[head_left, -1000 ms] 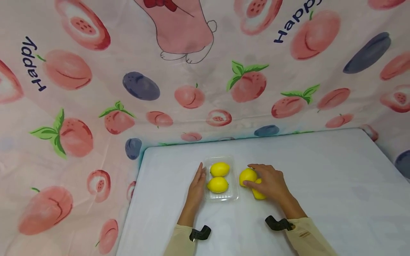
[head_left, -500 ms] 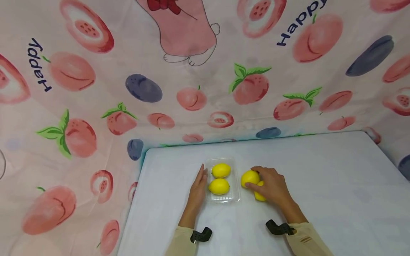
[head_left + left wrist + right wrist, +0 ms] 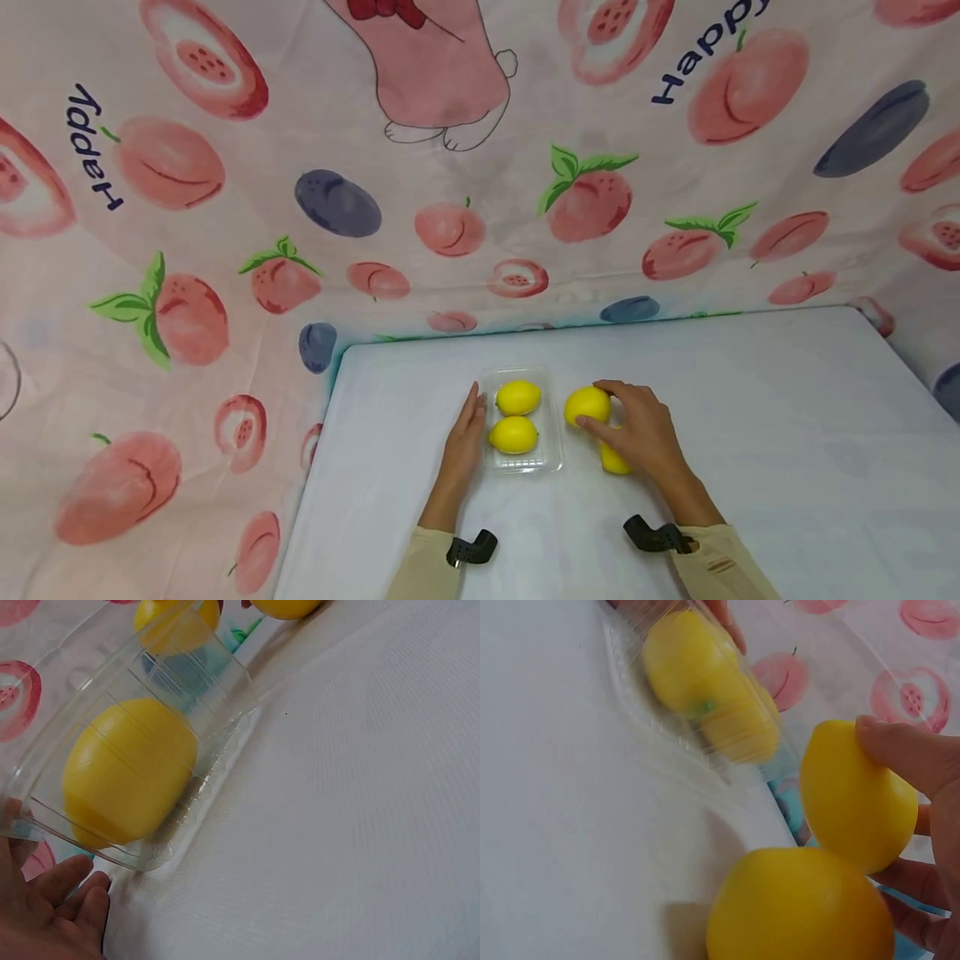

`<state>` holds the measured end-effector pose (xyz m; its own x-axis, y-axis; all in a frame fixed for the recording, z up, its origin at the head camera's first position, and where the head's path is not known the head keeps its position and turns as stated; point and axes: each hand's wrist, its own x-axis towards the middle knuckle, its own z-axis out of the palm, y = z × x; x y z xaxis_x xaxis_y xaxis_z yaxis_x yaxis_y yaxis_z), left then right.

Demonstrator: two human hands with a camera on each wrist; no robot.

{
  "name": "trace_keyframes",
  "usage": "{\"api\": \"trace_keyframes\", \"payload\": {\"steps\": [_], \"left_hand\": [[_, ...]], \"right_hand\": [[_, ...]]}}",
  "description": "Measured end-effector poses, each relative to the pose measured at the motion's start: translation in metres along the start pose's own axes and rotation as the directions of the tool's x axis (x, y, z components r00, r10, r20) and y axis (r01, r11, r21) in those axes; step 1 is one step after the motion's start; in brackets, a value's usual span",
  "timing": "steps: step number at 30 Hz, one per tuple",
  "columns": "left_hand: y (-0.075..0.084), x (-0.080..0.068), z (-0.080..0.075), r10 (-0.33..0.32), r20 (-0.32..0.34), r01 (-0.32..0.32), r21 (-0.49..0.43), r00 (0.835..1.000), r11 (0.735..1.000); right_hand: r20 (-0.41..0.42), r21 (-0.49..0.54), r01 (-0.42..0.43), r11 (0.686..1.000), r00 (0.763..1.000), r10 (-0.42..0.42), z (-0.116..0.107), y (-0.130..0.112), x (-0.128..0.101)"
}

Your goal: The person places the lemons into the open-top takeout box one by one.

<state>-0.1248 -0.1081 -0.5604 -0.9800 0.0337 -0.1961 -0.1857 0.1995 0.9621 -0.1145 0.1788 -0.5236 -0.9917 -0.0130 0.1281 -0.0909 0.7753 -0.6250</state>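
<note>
Two yellow lemons (image 3: 513,435) lie one behind the other in a clear plastic tray (image 3: 525,464). My left hand (image 3: 461,446) rests along the tray's left side with its fingers straight; in the left wrist view the fingers (image 3: 64,881) are by the tray's wall. My right hand (image 3: 637,429) pinches a third lemon (image 3: 851,795) between thumb and fingers, just right of the tray. Another lemon (image 3: 799,911) sits on the table close under that hand, partly covered by it in the head view.
The white-covered table (image 3: 780,433) reaches out to the right of the tray. Behind it and on the left hangs a pink fruit-print cloth (image 3: 450,183). A black wrist mount (image 3: 472,547) is strapped at each sleeve.
The pinched lemon has shifted slightly away from the lemon beside it, toward the back, with my right hand. My left hand keeps its place at the tray.
</note>
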Motion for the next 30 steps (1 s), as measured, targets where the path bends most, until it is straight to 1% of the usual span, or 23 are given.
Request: {"api": "trace_keyframes", "payload": {"steps": [3, 5, 13, 18, 26, 30], "left_hand": [[0.0, 0.001, 0.001, 0.009, 0.002, -0.009, 0.002, 1.0, 1.0], [0.001, 0.001, 0.001, 0.002, 0.002, -0.002, 0.003, 1.0, 1.0], [0.002, -0.002, 0.0, 0.001, 0.002, -0.001, 0.015, 1.0, 1.0], [0.002, -0.001, 0.0, 0.001, 0.002, -0.001, 0.004, 1.0, 1.0], [0.0, -0.002, -0.001, -0.001, -0.001, 0.001, 0.01, 1.0, 1.0], [0.001, -0.002, -0.001, 0.014, 0.003, -0.014, 0.017, 1.0, 1.0]], "right_hand": [[-0.017, 0.026, 0.022, 0.999, 1.0, -0.021, -0.002, -0.005, -0.001], [-0.024, 0.04, 0.038, 0.998, 0.999, -0.037, -0.004, -0.009, -0.002], [-0.015, 0.081, 0.074, 0.994, 0.997, -0.073, -0.002, -0.03, -0.006], [-0.035, 0.077, 0.12, 0.99, 0.992, -0.118, 0.004, -0.036, -0.008], [-0.026, 0.063, 0.173, 0.983, 0.985, -0.172, 0.013, -0.045, -0.012], [-0.031, 0.059, 0.205, 0.977, 0.979, -0.203, 0.015, -0.05, -0.012]]}}
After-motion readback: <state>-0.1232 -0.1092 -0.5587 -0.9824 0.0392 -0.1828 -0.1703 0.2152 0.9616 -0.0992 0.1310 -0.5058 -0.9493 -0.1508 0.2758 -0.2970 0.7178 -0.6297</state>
